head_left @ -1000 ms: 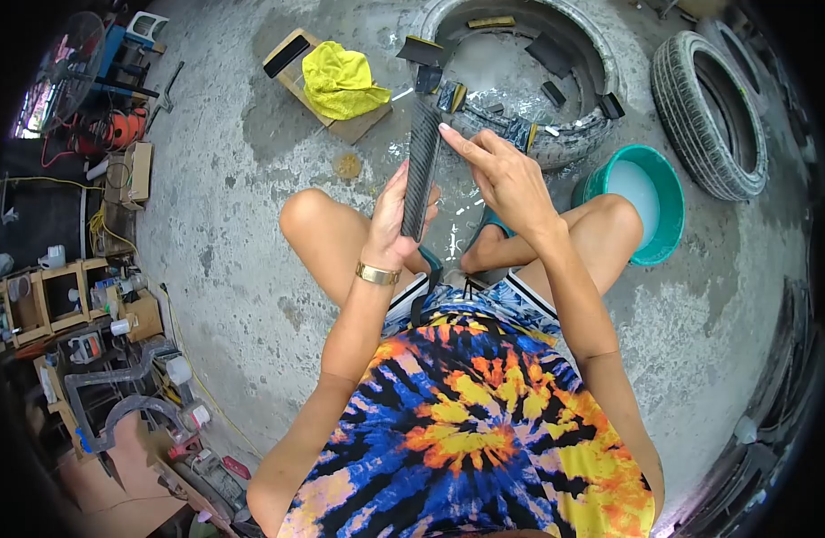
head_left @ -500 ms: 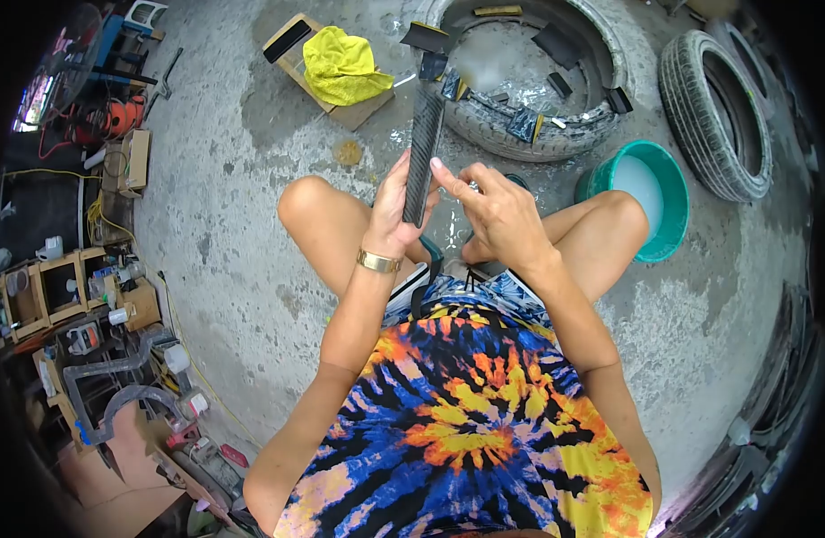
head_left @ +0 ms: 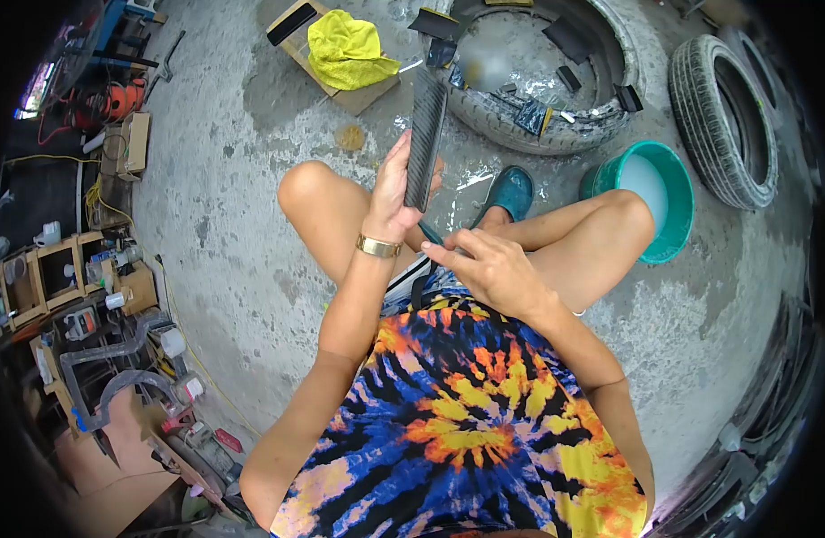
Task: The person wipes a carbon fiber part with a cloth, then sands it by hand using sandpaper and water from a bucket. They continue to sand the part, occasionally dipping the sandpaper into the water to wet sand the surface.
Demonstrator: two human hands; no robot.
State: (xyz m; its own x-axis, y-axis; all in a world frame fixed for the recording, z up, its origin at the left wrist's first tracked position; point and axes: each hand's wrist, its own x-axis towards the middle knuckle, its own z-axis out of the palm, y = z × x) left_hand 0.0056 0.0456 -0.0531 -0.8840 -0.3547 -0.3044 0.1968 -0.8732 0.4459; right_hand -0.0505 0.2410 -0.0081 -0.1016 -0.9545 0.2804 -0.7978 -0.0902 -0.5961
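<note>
My left hand (head_left: pixel 394 190) is closed around a long, narrow strip (head_left: pixel 424 143) with a dark carbon-fibre weave. The strip stands nearly upright above my crossed legs, its patterned face towards me. Lower and to the right, my right hand (head_left: pixel 495 269) is apart from the strip, over my lap. Its thumb is stretched out to the left and the other fingers are loosely bent, with nothing visible in them.
Beyond my legs a tyre (head_left: pixel 538 134) lies flat with several dark pieces on its rim. A green bucket (head_left: pixel 681 211) of cloudy liquid stands right, near another tyre (head_left: pixel 699 108). A yellow cloth (head_left: pixel 345 49) covers part of a wooden board (head_left: pixel 369 95). Tools clutter the left.
My right hand has moved off the strip, down towards my lap. My left hand still holds the strip in nearly the same place. The teal shoe now shows more fully.
</note>
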